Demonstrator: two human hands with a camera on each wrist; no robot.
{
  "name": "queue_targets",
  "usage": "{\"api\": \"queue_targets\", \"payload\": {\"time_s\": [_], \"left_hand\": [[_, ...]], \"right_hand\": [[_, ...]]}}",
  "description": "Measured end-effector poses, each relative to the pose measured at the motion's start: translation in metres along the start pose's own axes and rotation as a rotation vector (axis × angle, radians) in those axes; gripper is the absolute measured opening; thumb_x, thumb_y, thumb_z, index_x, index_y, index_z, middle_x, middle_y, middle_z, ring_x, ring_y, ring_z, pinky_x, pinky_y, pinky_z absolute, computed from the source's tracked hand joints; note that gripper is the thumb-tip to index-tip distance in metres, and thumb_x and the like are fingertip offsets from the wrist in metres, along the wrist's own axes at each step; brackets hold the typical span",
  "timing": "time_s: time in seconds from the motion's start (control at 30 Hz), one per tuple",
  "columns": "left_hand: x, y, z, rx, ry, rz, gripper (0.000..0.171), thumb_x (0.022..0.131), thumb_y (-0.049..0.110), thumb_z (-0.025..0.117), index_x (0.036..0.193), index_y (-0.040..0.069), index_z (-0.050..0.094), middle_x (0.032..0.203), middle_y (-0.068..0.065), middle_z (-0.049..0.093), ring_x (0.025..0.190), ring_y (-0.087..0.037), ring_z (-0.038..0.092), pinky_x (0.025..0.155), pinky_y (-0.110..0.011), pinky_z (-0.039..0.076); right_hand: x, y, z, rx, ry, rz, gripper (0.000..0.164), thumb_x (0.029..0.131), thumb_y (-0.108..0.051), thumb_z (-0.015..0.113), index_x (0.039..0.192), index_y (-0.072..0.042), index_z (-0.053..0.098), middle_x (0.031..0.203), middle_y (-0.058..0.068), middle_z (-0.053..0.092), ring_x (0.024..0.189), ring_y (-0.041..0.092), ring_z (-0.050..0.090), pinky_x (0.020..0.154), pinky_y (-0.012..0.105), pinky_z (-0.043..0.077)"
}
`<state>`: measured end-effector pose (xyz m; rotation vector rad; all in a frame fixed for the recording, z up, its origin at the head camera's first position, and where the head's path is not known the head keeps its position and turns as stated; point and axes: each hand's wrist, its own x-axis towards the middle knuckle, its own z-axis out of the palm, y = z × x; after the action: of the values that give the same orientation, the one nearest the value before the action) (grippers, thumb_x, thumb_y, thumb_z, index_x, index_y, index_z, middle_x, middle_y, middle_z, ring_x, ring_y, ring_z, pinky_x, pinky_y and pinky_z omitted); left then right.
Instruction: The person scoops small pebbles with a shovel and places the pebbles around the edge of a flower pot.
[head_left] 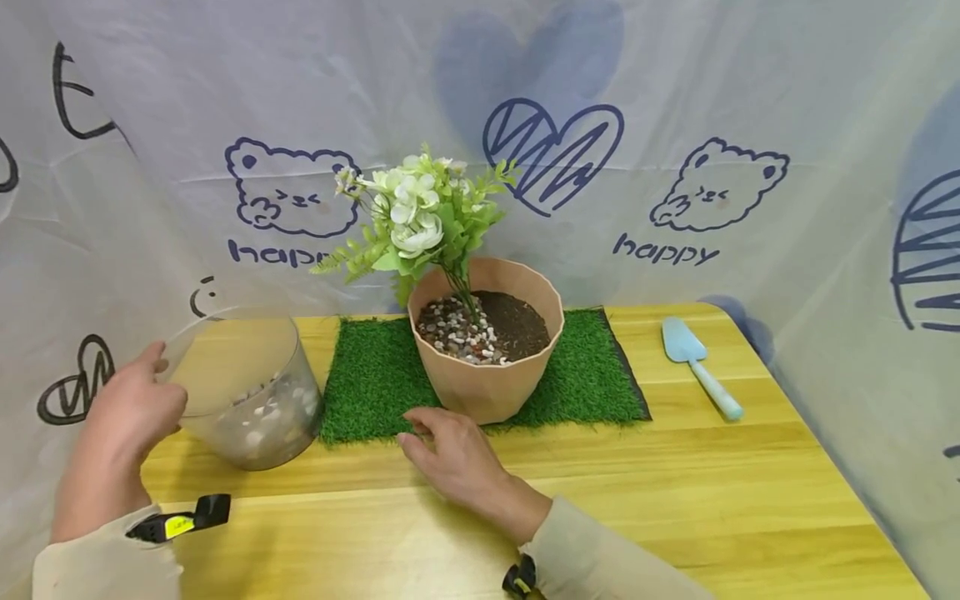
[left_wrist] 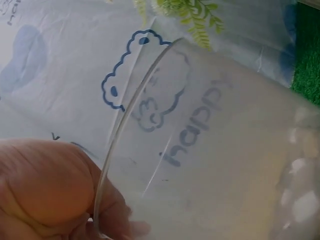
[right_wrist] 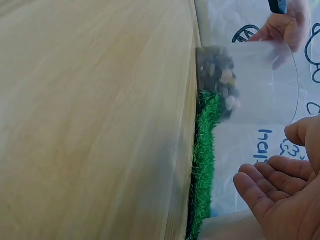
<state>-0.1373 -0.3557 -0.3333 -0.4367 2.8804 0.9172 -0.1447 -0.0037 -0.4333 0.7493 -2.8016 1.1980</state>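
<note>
I'm looking at a big, peach-coloured, many-sided pot [head_left: 487,383]. To its left is a round, see-through tub [head_left: 217,427] with small grey and white stones [head_left: 288,408] in the bottom. I can't tell if the tub is glass or plastic, or if it sits quite flat on the yellow wooden worktop [head_left: 622,492].

The left hand [head_left: 138,396] pinches the tub's rim, on the side away from the pot. The right hand [head_left: 453,454] is just in front of the pot, fingers loosely bent, holding nothing.

I'd guess the tub is heavy low down, because of the stones, and light up top. Its wall looks thin, stiff and smooth, so it could slip or crack if bumped. One hand on the rim might make it tip. I think two hands would be safer: one at the rim, and one under the side nearest the pot.
</note>
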Motion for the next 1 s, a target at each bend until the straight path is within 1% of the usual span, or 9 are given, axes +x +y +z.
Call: {"api": "queue_targets", "payload": {"time_s": [0.07,0.13,0.27,0.4,0.57,0.63,0.73,0.87,1.0], "left_hand": [[-0.003,-0.005,-0.001,0.005,0.003,0.019,0.088,0.081,-0.002,0.037,0.155,0.009,-0.009,0.155,-0.036,0.015,0.084,-0.034,0.064,0.053,-0.034,0.045],[-0.006,-0.010,-0.002,-0.004,0.003,0.032,0.086,0.084,-0.003,0.039,0.156,0.011,-0.007,0.154,-0.036,0.017,0.087,-0.034,0.063,0.052,-0.034,0.048],[-0.009,-0.017,-0.002,-0.007,-0.023,0.046,0.080,0.094,0.000,0.044,0.157,0.013,-0.004,0.153,-0.037,0.018,0.106,-0.049,0.053,0.058,-0.033,0.053],[-0.012,-0.020,-0.003,-0.060,-0.130,0.072,0.079,0.099,0.004,0.044,0.156,0.018,-0.009,0.157,-0.035,0.010,0.121,-0.059,0.040,0.065,-0.035,0.057],[-0.016,-0.019,-0.004,-0.150,-0.263,0.110,0.079,0.099,0.002,0.041,0.156,0.019,-0.010,0.159,-0.031,0.002,0.128,-0.060,0.035,0.073,-0.037,0.060],[-0.016,-0.019,-0.003,-0.164,-0.291,0.136,0.078,0.098,0.001,0.041,0.157,0.019,-0.008,0.160,-0.030,0.005,0.127,-0.056,0.042,0.075,-0.037,0.061],[-0.017,-0.019,-0.002,-0.168,-0.320,0.168,0.077,0.099,0.003,0.044,0.158,0.019,-0.004,0.160,-0.028,0.011,0.130,-0.052,0.042,0.078,-0.037,0.060],[-0.019,-0.016,-0.001,-0.148,-0.338,0.185,0.075,0.101,0.018,0.051,0.159,0.017,0.003,0.159,-0.026,0.019,0.130,-0.048,0.043,0.074,-0.036,0.060],[-0.021,-0.011,0.001,-0.194,-0.381,0.179,0.078,0.099,0.028,0.058,0.159,0.017,0.008,0.155,-0.030,0.025,0.124,-0.044,0.052,0.071,-0.036,0.060]], "right_hand": [[0.000,0.000,0.001,0.004,-0.004,0.006,0.040,0.098,-0.040,0.053,0.130,-0.017,0.062,0.118,0.001,0.070,0.105,0.013,0.065,0.092,0.029,0.054],[0.001,-0.001,0.001,0.009,-0.006,0.015,0.040,0.098,-0.040,0.053,0.130,-0.017,0.063,0.118,0.001,0.070,0.105,0.014,0.065,0.092,0.029,0.054],[0.003,-0.002,0.001,0.023,-0.001,0.019,0.039,0.098,-0.040,0.054,0.129,-0.017,0.063,0.117,0.003,0.070,0.105,0.016,0.066,0.092,0.030,0.054],[0.003,-0.003,0.001,0.038,-0.001,0.016,0.039,0.098,-0.040,0.054,0.128,-0.017,0.063,0.116,0.003,0.071,0.103,0.018,0.067,0.090,0.029,0.055],[0.003,-0.005,0.000,0.060,-0.011,0.024,0.039,0.098,-0.040,0.054,0.129,-0.018,0.063,0.117,0.002,0.070,0.104,0.017,0.067,0.090,0.028,0.055],[0.002,-0.006,0.000,0.068,-0.010,0.023,0.039,0.098,-0.040,0.054,0.129,-0.018,0.063,0.117,0.002,0.070,0.104,0.017,0.067,0.089,0.027,0.055],[0.002,-0.007,0.000,0.074,-0.004,0.015,0.038,0.098,-0.039,0.054,0.129,-0.018,0.063,0.116,0.001,0.071,0.103,0.017,0.068,0.089,0.027,0.055],[0.002,-0.009,0.000,0.076,0.002,0.010,0.036,0.097,-0.036,0.055,0.128,-0.018,0.064,0.113,-0.002,0.071,0.100,0.013,0.068,0.088,0.024,0.055],[0.000,-0.012,0.000,0.083,0.001,0.000,0.035,0.097,-0.034,0.055,0.128,-0.018,0.064,0.113,-0.003,0.071,0.100,0.010,0.067,0.089,0.023,0.054]]}}
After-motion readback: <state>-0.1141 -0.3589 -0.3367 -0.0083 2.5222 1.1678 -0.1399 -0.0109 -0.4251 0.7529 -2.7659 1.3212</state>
